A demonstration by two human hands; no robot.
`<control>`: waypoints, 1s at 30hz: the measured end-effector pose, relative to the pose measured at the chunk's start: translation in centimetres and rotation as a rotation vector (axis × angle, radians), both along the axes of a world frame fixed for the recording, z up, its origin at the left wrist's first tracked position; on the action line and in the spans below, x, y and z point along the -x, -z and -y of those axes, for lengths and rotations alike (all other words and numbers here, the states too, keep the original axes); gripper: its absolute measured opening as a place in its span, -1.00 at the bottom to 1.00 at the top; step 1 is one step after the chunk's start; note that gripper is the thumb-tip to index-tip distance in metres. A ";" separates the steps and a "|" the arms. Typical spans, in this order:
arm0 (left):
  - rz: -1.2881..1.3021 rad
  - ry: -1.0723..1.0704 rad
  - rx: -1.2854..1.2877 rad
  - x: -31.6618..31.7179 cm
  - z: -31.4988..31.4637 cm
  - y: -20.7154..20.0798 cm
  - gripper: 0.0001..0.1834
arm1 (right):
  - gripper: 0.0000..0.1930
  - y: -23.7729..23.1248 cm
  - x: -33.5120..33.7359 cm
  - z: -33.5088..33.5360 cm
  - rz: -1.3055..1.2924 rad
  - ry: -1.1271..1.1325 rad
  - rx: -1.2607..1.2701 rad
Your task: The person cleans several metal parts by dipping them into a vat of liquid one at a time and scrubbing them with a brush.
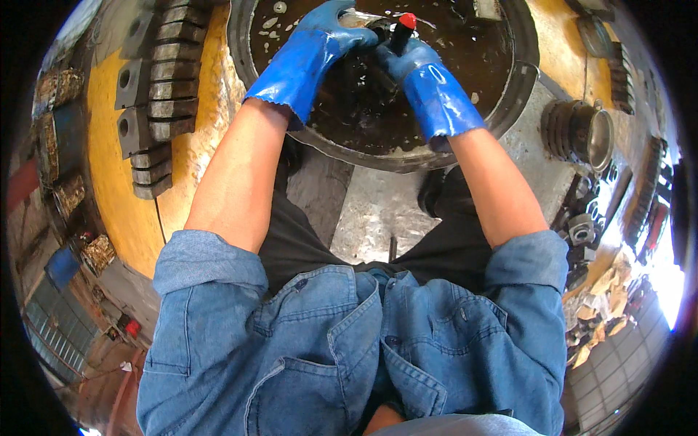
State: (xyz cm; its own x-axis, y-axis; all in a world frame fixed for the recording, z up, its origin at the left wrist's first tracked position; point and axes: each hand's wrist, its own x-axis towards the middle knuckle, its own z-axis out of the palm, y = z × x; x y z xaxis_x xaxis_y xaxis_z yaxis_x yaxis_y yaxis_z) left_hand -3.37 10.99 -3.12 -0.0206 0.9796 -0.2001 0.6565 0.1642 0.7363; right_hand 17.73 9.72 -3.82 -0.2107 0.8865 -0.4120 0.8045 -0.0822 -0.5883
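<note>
Both my hands wear blue rubber gauntlet gloves and reach over a wide round basin (396,161) of dark, murky liquid. My right hand (408,62) is closed round a black handle with a red end (407,22), which points up and away from me. The tool's working end is hidden, so its kind cannot be told. My left hand (333,27) is curled just left of it, thumb toward the handle. Its fingers bend round something dark and shiny near the liquid's surface, too hidden to make out.
Dark metal blocks (174,91), some with round holes, stand in rows on a yellow surface at left. A ribbed metal cylinder (578,136) lies right of the basin. Beyond it are small metal parts (582,229) and crumpled brown scraps (603,291). My legs straddle the basin's near side.
</note>
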 end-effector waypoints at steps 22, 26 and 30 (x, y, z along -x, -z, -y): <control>0.223 -0.022 0.012 -0.5 -0.4 1.2 0.03 | -0.58 2.4 -1.2 0.7 -0.348 -0.006 -0.331; 0.115 -0.042 0.041 -0.2 -0.4 0.1 0.02 | -0.53 3.4 -0.3 0.6 -0.069 0.006 -0.118; 0.116 -0.067 0.088 0.1 1.1 -3.4 0.00 | -0.61 -1.3 1.0 0.2 -0.259 0.099 0.058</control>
